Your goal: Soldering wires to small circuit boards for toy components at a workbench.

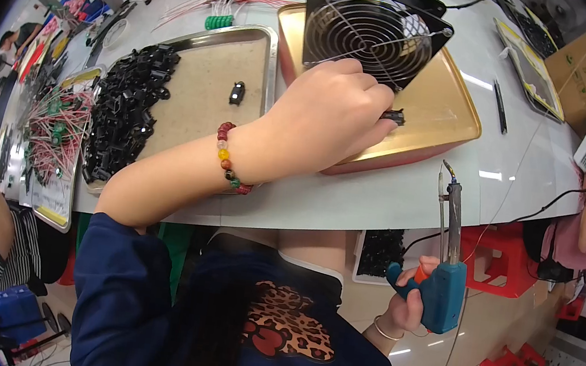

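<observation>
You seem to be positioning the black part (395,116) pinched in your left hand (330,118) over the gold tin (456,106), right hand (408,299) wrapped round the blue soldering gun (445,297); the next move likely calls for a steady pinch.

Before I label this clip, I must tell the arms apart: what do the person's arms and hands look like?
The left hand has a beaded bracelet in red, yellow and dark tones at its wrist; a navy sleeve ends near that elbow. The right hand has a thin gold-coloured bangle at its wrist. Neither is gloved.
</observation>
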Demonstrator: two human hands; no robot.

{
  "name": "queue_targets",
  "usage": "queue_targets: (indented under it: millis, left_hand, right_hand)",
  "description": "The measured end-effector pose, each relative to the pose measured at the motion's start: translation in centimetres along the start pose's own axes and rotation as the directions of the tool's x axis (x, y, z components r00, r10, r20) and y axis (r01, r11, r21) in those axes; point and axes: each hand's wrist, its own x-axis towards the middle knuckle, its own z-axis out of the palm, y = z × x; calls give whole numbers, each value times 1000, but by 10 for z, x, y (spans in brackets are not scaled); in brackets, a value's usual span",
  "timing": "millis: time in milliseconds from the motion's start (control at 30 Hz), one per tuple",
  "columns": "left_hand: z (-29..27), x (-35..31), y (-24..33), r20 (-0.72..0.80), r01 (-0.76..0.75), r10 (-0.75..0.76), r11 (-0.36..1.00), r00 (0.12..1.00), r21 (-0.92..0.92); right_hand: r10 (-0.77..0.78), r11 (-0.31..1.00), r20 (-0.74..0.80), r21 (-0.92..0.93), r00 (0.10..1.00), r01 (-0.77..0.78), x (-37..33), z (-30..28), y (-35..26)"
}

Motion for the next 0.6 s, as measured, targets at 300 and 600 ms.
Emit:
queue_targets:
  millis: [300,600]
  left_hand:
    - [11,1,3,87,89,-94,995,992,54]
    - [-4,-12,-1,-20,35,-32,985,999,171]
  right_hand:
    - [5,1000,-47,-16,999,-6,0,-9,0]
    - [-25,1000,-5,19,1000,25,-3,-6,1]
